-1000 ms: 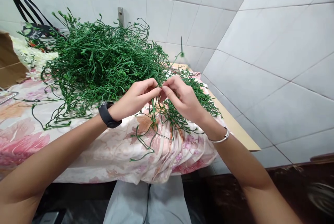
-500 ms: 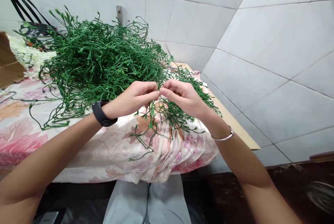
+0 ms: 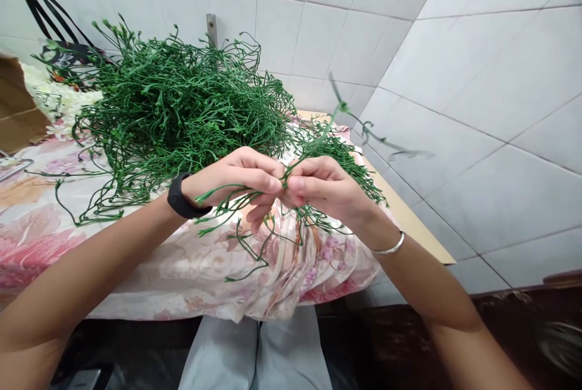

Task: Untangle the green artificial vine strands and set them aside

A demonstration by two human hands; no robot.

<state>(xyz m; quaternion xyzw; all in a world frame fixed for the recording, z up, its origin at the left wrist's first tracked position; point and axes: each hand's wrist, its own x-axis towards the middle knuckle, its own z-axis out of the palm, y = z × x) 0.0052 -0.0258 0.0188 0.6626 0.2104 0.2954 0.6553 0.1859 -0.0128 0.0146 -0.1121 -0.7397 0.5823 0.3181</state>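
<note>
A big heap of green plastic stems [image 3: 173, 105] lies on a table under a flowered cloth [image 3: 40, 226]. My left hand [image 3: 239, 181], with a black watch on the wrist, pinches one branched green stem [image 3: 222, 196] that sticks out toward the left. My right hand [image 3: 325, 187], with a silver bangle, pinches another green stem [image 3: 359, 126] that runs up and to the right, blurred by motion. The fingertips of both hands meet in front of the heap, above the table's front edge.
White artificial flowers [image 3: 50, 99] and a brown cardboard box [image 3: 13, 111] lie at the far left behind the heap. A black chair back [image 3: 50, 14] stands at the tiled wall. The tiled wall closes in on the right of the bare wooden table edge [image 3: 409, 220].
Both hands have dropped toward me and lifted stems out of the heap. One stem now sticks out left from my left hand and another swings up to the right.
</note>
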